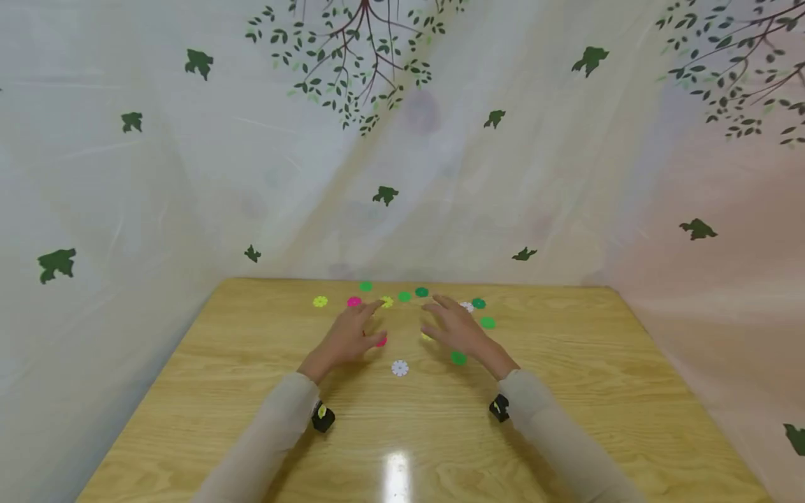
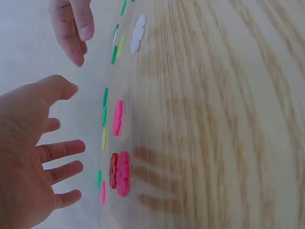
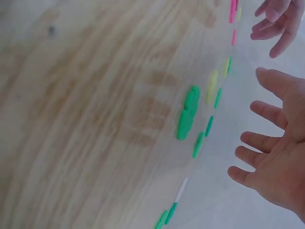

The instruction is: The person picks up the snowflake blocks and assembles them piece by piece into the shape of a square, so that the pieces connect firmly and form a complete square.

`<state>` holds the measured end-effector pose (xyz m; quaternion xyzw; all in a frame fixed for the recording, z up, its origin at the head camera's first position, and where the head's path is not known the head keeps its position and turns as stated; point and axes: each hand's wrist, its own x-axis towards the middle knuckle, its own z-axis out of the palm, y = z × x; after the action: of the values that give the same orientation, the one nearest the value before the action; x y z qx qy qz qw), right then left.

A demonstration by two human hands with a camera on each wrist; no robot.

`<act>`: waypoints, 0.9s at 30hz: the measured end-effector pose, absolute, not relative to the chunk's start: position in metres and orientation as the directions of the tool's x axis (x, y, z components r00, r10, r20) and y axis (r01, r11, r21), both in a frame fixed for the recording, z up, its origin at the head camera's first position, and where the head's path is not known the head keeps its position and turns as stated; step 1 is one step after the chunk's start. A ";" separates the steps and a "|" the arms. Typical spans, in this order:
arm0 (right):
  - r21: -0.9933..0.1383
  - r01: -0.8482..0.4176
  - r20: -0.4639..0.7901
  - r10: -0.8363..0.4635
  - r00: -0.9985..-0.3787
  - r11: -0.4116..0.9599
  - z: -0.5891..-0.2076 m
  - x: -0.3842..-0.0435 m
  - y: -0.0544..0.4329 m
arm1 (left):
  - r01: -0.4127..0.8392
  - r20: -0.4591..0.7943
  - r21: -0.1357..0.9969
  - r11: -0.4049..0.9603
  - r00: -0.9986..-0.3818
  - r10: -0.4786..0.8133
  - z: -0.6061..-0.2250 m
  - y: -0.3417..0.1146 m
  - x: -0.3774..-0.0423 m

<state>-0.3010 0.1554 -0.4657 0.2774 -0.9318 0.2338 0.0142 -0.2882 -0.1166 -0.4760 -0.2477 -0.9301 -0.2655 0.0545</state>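
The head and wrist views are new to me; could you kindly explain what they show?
There is no robot here, just a person's left hand and right hand. The head picture comes from a camera worn on the head, looking forward and down; the others come from black cameras on each wrist, watching that hand's work. On the wooden table lie small, flat discs in green, yellow, pink and white, several flower-shaped. Both hands are above the table, fingers apart, holding nothing.
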 end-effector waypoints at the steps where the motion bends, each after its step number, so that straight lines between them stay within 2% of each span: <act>1: -0.413 -0.536 0.164 -0.519 -0.839 0.737 -0.466 -0.300 0.154 | 0.491 0.235 0.464 0.737 -0.871 0.432 -0.476 -0.118 -0.288; 4: -0.383 -0.581 0.179 -0.559 -0.809 0.718 -0.467 -0.296 0.147 | 0.492 0.231 0.452 0.744 -0.870 0.435 -0.476 -0.121 -0.287; 8: -0.404 -0.618 0.179 -0.605 -0.776 0.674 -0.468 -0.288 0.136 | 0.509 0.248 0.404 0.760 -0.861 0.444 -0.476 -0.123 -0.288; 17: -0.449 -0.625 0.074 -0.670 -0.738 0.639 -0.468 -0.267 0.117 | 0.491 0.200 0.362 0.792 -0.871 0.449 -0.477 -0.124 -0.289; 23: -0.417 -0.659 0.034 -0.713 -0.700 0.626 -0.470 -0.262 0.110 | 0.484 0.151 0.338 0.807 -0.875 0.461 -0.479 -0.123 -0.289; 27: -0.406 -0.661 0.024 -0.715 -0.699 0.632 -0.473 -0.261 0.107 | 0.506 0.153 0.316 0.803 -0.862 0.483 -0.482 -0.119 -0.289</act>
<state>-0.2609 0.1072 -0.4729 0.3819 -0.9006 0.1957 -0.0694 -0.2894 -0.1189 -0.4820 -0.2607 -0.9488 -0.1754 0.0326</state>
